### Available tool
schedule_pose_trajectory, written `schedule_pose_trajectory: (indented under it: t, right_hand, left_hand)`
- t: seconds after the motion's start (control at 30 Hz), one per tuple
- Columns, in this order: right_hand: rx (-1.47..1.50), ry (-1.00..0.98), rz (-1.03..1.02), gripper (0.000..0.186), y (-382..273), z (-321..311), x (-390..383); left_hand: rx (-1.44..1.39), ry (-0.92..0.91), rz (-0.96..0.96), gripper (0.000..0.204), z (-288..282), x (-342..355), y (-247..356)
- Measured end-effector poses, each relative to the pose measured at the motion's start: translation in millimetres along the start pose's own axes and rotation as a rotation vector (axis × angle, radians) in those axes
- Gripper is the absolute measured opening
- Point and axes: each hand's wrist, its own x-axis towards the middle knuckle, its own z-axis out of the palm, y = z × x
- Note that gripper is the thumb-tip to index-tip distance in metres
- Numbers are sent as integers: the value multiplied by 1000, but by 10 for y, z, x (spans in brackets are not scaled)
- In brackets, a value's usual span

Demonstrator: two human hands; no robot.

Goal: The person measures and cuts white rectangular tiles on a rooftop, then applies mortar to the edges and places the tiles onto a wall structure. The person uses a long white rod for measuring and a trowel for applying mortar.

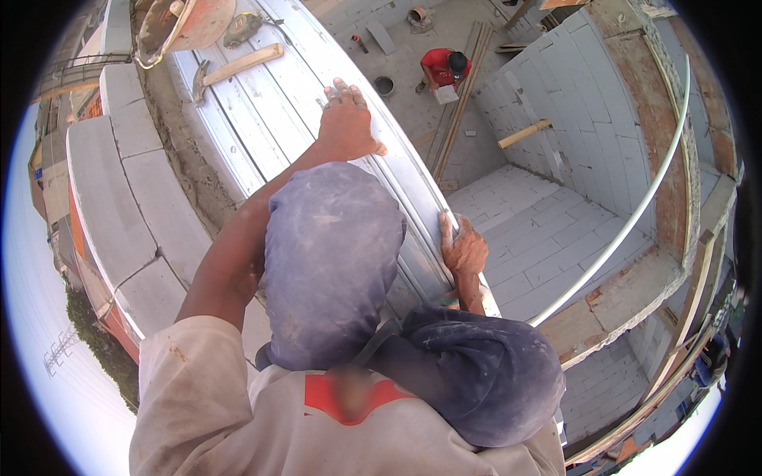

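Note:
Long silvery ribbed metal sheeting (253,105) lies along the wall top beneath me. My left hand (345,123) rests palm-down on it, fingers spread. Lower right, my right hand (463,250) grips the sheeting's outer edge, its fingertips curled on it. Above my left hand a hammer (243,65) with a wooden handle lies on the metal, head to the left. Beside it are a dark tool (242,28), too small to name, and a stained bucket (176,36) at the top. My bent knees in dusty dark trousers hide part of the sheeting.
Grey blocks (127,214) and rough mortar (186,143) line the left. Right, a drop opens into a block-walled room (540,238), where a person in red (436,65) works below near planks (468,87) and a bucket (383,86). A white pipe (627,230) curves across the right side.

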Motion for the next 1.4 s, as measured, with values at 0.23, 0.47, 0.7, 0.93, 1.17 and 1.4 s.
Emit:
schedule_pose_trajectory:
  t: [0.23,0.47,0.7,0.93,1.17,1.4]
  right_hand:
    - [11,20,-17,62,22,20,3]
    - [-12,27,-21,63,29,40,9]
    - [-9,23,-23,64,26,31,2]
    - [-2,9,-4,61,7,30,29]
    - [1,13,5,60,3,5,8]
    - [16,11,-1,59,3,9,-4]
  left_hand:
    - [65,-21,-19,145,-18,-5,18]
    - [2,34,11,143,10,-8,-9]
    - [62,-15,-21,145,11,5,9]
    - [54,-1,-24,144,16,14,-9]
    - [56,-28,-32,145,-24,4,30]
    - [61,-27,-31,146,9,16,9]
